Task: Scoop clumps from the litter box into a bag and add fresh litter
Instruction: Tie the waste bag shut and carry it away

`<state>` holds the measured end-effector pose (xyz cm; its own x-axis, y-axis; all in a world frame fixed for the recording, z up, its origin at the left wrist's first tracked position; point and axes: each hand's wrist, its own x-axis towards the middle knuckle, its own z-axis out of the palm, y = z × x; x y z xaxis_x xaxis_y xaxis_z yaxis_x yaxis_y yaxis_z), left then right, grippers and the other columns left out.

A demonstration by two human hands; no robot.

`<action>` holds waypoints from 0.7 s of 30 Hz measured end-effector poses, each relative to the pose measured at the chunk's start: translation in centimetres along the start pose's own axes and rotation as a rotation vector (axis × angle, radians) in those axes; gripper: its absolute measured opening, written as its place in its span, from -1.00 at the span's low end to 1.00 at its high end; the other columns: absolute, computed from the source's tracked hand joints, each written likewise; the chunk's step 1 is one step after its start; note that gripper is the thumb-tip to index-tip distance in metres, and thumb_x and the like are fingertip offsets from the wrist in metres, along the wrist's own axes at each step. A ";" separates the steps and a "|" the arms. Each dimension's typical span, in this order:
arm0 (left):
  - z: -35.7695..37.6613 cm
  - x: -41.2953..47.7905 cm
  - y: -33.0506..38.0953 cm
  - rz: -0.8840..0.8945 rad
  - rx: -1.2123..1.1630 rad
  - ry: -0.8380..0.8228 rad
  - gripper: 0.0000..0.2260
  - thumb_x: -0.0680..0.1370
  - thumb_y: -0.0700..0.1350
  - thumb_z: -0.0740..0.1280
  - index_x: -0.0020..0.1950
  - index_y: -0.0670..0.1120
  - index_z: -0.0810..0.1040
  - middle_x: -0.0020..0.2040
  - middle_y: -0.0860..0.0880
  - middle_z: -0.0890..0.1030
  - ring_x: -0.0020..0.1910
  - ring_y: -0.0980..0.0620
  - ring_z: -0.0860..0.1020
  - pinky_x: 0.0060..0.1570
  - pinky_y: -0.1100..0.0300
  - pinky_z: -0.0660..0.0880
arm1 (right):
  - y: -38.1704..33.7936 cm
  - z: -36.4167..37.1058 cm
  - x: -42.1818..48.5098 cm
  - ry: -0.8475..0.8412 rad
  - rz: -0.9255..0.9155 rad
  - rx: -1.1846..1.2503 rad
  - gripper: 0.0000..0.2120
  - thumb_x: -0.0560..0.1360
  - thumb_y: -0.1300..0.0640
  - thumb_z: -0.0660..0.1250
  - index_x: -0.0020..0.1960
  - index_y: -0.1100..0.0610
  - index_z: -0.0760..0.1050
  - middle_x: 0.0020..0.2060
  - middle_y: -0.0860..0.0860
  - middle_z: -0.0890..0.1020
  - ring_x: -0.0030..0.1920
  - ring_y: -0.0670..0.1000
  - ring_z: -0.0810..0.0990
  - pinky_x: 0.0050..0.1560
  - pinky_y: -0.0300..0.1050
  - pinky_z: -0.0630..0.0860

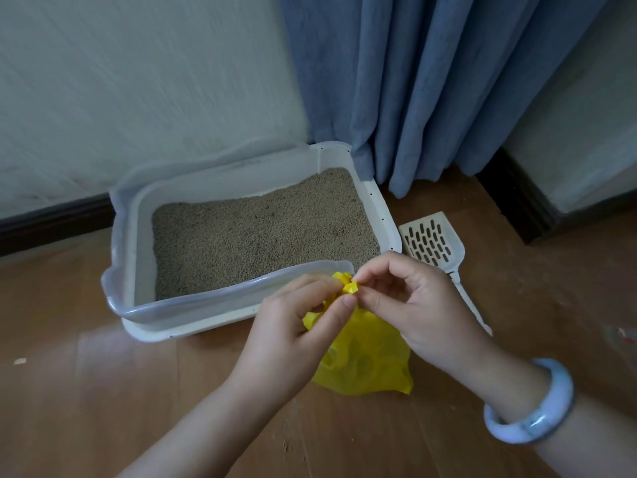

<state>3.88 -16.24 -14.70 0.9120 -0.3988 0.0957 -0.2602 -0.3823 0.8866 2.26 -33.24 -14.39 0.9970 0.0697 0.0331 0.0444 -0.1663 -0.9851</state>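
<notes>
With my left hand [296,326] and right hand [413,305] fingers pinching the yellow bag [372,367], I reckon a hard tug could tear it.

Home interior, a room corner; which room, cannot tell. Wood-plank floor [103,391] underfoot. Plain white wall [138,81] at 10 o'clock, dark baseboard [51,224] along its foot. Blue curtain [431,81] hanging to the floor at 1 o'clock. Cat litter box [386,219] against the wall, slotted scoop [429,241] just beside it at 3 o'clock.
</notes>
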 end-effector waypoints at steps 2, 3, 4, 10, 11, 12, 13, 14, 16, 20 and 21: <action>-0.1 -0.2 0.6 -0.021 -0.011 0.007 -0.73 0.50 0.11 0.27 -0.06 -0.04 0.64 -0.22 0.07 0.61 -0.19 0.12 0.58 -0.19 0.28 0.47 | -0.4 0.3 -0.3 0.037 0.011 0.011 -0.91 0.36 0.14 0.42 -0.17 0.14 0.55 -0.33 -0.10 0.58 -0.29 -0.17 0.53 -0.22 -0.31 0.47; -0.1 -0.3 0.9 -0.021 0.004 0.024 -0.74 0.49 0.11 0.27 -0.08 -0.03 0.64 -0.24 0.08 0.61 -0.21 0.15 0.57 -0.21 0.31 0.45 | -0.5 0.6 -0.5 0.057 0.021 0.018 -0.89 0.35 0.14 0.43 -0.17 0.14 0.54 -0.33 -0.10 0.58 -0.29 -0.17 0.53 -0.22 -0.31 0.47; -0.1 -0.3 1.1 -0.016 0.023 0.036 -0.75 0.49 0.10 0.28 -0.09 -0.03 0.64 -0.26 0.10 0.60 -0.23 0.17 0.56 -0.23 0.35 0.43 | -0.5 0.7 -0.7 0.079 0.032 0.023 -0.86 0.34 0.14 0.44 -0.15 0.13 0.53 -0.31 -0.11 0.58 -0.27 -0.16 0.54 -0.21 -0.30 0.47; -0.8 0.0 3.2 0.091 0.150 0.042 -0.90 0.51 0.02 0.29 -0.14 0.06 0.56 -0.10 0.13 0.47 -0.11 0.19 0.49 -0.15 0.38 0.39 | -1.4 -0.2 -1.1 -0.145 0.072 -0.045 -0.62 0.44 0.10 0.42 0.24 -0.03 0.48 0.13 -0.16 0.58 0.18 -0.11 0.53 0.19 -0.19 0.47; -1.0 0.1 3.6 0.110 0.175 0.046 -0.90 0.51 0.03 0.30 -0.15 0.05 0.55 -0.11 0.13 0.49 -0.13 0.18 0.50 -0.16 0.33 0.41 | -1.9 -0.3 -1.2 -0.207 0.117 0.020 -0.65 0.47 0.16 0.41 0.24 0.02 0.49 0.12 -0.12 0.60 0.17 -0.11 0.55 0.19 -0.20 0.47; -1.2 0.2 4.1 0.126 0.199 0.055 -0.90 0.51 0.03 0.30 -0.15 0.05 0.55 -0.12 0.15 0.51 -0.16 0.19 0.50 -0.18 0.30 0.43 | -2.3 -0.2 -1.2 -0.233 0.141 0.069 -0.71 0.48 0.20 0.37 0.20 0.07 0.51 0.06 -0.07 0.64 0.12 -0.10 0.58 0.15 -0.20 0.49; -1.4 0.3 4.7 0.139 0.215 0.068 -0.91 0.50 0.04 0.31 -0.15 0.06 0.54 -0.14 0.16 0.53 -0.19 0.20 0.51 -0.22 0.28 0.44 | -2.7 -0.2 -1.3 -0.216 0.147 0.089 -0.78 0.50 0.19 0.35 0.14 0.11 0.55 -0.02 -0.05 0.66 0.05 -0.11 0.60 0.08 -0.22 0.50; -1.6 0.3 5.3 0.138 0.218 0.081 -0.91 0.50 0.04 0.31 -0.15 0.07 0.53 -0.16 0.17 0.55 -0.22 0.21 0.52 -0.25 0.27 0.45 | -3.1 -0.2 -1.3 -0.178 0.149 0.095 -0.84 0.51 0.17 0.33 0.07 0.12 0.58 -0.11 -0.06 0.66 -0.03 -0.14 0.59 0.00 -0.25 0.50; -2.1 0.4 6.8 0.092 0.203 0.124 -0.90 0.47 0.07 0.33 -0.16 0.07 0.53 -0.22 0.16 0.59 -0.27 0.20 0.53 -0.30 0.25 0.46 | -4.4 -0.3 -1.3 -0.113 0.160 0.092 -0.89 0.50 0.12 0.31 -0.07 0.06 0.61 -0.24 -0.11 0.64 -0.15 -0.21 0.55 -0.14 -0.30 0.47; -3.7 0.9 11.3 -0.127 -0.012 0.208 -0.81 0.38 -0.09 0.50 -0.12 0.11 0.53 -0.25 0.19 0.61 -0.30 0.21 0.54 -0.27 0.40 0.40 | -9.1 -1.0 -1.2 -0.066 0.169 0.001 -0.81 0.50 0.01 0.28 -0.10 0.07 0.62 -0.25 0.05 0.66 -0.18 -0.07 0.60 -0.17 -0.04 0.51; -4.3 1.1 12.8 -0.143 -0.045 0.194 -0.74 0.38 -0.12 0.50 -0.04 0.14 0.54 -0.23 0.20 0.61 -0.28 0.20 0.54 -0.23 0.41 0.41 | -10.8 -1.3 -1.2 -0.066 0.176 0.004 -0.79 0.51 -0.01 0.27 -0.07 0.07 0.62 -0.20 0.09 0.67 -0.14 -0.01 0.63 -0.11 0.02 0.52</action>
<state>2.97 -17.98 -1.28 0.9834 -0.1745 0.0490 -0.1138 -0.3838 0.9164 0.68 -32.78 -3.54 0.9830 0.1048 -0.1506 -0.1305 -0.1774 -0.9755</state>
